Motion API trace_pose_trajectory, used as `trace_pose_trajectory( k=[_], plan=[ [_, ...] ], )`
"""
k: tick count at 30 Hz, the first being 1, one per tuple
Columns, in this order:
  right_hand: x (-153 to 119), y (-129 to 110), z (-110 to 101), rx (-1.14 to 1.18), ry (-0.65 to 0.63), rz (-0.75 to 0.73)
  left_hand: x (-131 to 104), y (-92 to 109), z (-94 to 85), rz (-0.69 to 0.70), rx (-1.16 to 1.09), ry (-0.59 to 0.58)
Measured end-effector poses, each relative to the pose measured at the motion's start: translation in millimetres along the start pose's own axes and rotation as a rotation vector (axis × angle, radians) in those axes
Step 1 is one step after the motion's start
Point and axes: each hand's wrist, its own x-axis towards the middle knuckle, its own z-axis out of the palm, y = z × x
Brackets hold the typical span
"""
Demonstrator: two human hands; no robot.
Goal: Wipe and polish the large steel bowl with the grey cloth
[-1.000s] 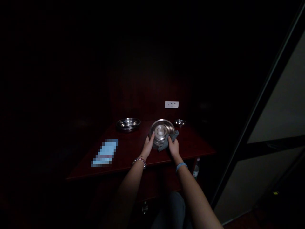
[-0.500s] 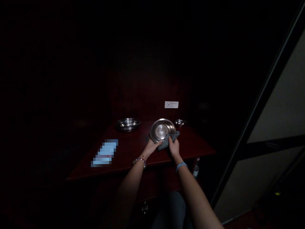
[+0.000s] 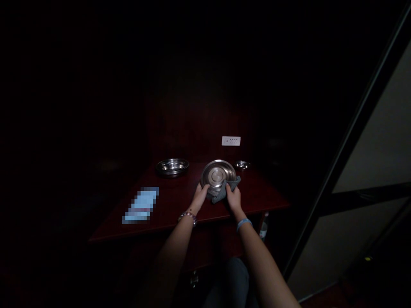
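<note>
A round stainless steel bowl (image 3: 217,174) is tilted up over the desk, its shiny inside turned toward me. My left hand (image 3: 199,196) grips its lower left rim, the thumb lying over the edge. At the lower right, my right hand (image 3: 233,196) pinches a grey cloth (image 3: 220,193) against the rim. The cloth hangs folded over the bowl's lower edge, and the fingers beneath are hidden.
Stacked steel bowls (image 3: 172,167) stand at the back left of the dark red desk (image 3: 180,201). A small steel bowl (image 3: 242,165) sits back right, below a white wall socket (image 3: 231,140). A blurred-out light blue item (image 3: 141,206) lies front left. A bottle (image 3: 264,226) stands below the desk.
The bowl has shifted slightly left. My left hand has drawn its thumb back to the left along the rim. My right hand and the cloth have barely moved.
</note>
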Motion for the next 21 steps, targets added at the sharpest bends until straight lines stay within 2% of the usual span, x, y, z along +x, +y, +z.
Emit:
trace_pose_trajectory(
  k=[4, 10, 14, 18, 21],
  plan=[
    [-0.7, -1.7, -0.4, -0.007, -0.017, -0.001, 2.1, 0.5, -1.6, -0.076, -0.065, 0.014],
    [-2.2, -2.3, 0.0, -0.009, 0.027, 0.005, 2.0, -3.1, 1.2, 0.026, -0.082, -0.122],
    [-2.7, -3.4, -0.8, -0.006, 0.026, 0.001, 0.0, -7.6, 3.8, 0.127, -0.012, -0.148],
    [-2.7, -4.0, -1.1, -0.003, 0.016, 0.000, 0.0, -10.2, 4.2, 0.151, 0.039, -0.258],
    [-2.7, -3.7, -0.5, 0.001, 0.018, 0.006, 0.8, -10.1, 3.2, 0.145, 0.068, -0.275]
  ],
)
